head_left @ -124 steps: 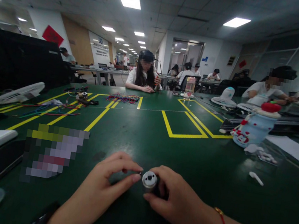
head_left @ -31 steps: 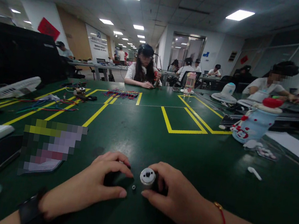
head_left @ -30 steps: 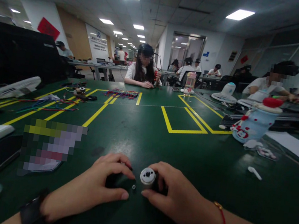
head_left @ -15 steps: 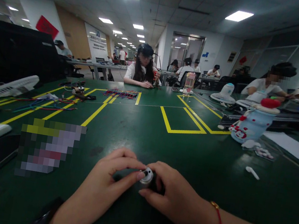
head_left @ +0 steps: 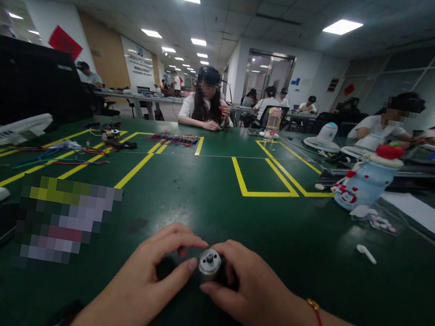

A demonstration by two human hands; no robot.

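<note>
Head view: the right hand (head_left: 257, 297) is pinching a small silver cylindrical metal motor (head_left: 209, 263) just above the dark green tabletop (head_left: 204, 194), end face turned toward the camera. The left hand (head_left: 148, 279) is closing thumb and forefinger against that face — a second ago it lay flat beside a tiny dark ring on the mat, which is no longer showing. The ring seems picked up and is likely being pressed on — fitting looks underway.

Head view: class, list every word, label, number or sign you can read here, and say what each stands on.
None can be read.
White wall banner: print too small.
Red wall signs: blurred.
Blue bottle: red marks, illegible.
Small metal cylinder in the fingers: no marking visible.
</note>
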